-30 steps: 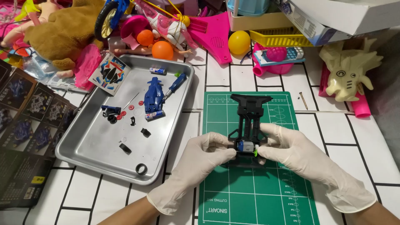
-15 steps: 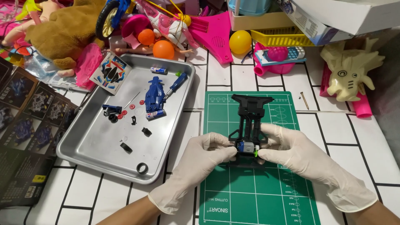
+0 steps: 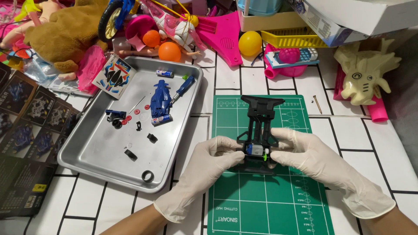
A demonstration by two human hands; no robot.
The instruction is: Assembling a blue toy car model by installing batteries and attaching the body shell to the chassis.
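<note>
1. We see the black chassis [image 3: 259, 130] lying on the green mat [image 3: 270, 196], in its upper half, nose pointing away from us and well inside the mat's edges.
2. A small silver motor [image 3: 256, 150] sits across the chassis's near end, with a green bit at its right tip.
3. Our left hand [image 3: 204, 167], gloved white, comes in from the mat's left edge; its fingertips are closed on the chassis's left side, right at the motor.
4. Our right hand [image 3: 315, 159], also gloved, pinches the right side, thumb and fingers touching the chassis beside the motor's green end.
5. The lower half of the mat, near us, lies bare; there is open room there and on the white tiles to the right.
6. Just left of the mat, almost touching it, stands the metal tray [image 3: 91, 161]. It holds a blue body shell [image 3: 159, 98], a screwdriver [image 3: 183, 87], small red gears and black rings.
7. A small nail [image 3: 318, 104] lies just past the mat's right edge.
8. Toys crowd the far edge: a yellow ball [image 3: 250, 43], an orange ball [image 3: 169, 51], a cream figure [image 3: 365, 73].
9. Against half a second ago, we find almost nothing moved: both hands keep the same grip on the chassis, which rests at the same spot; tray contents lie unchanged.
</note>
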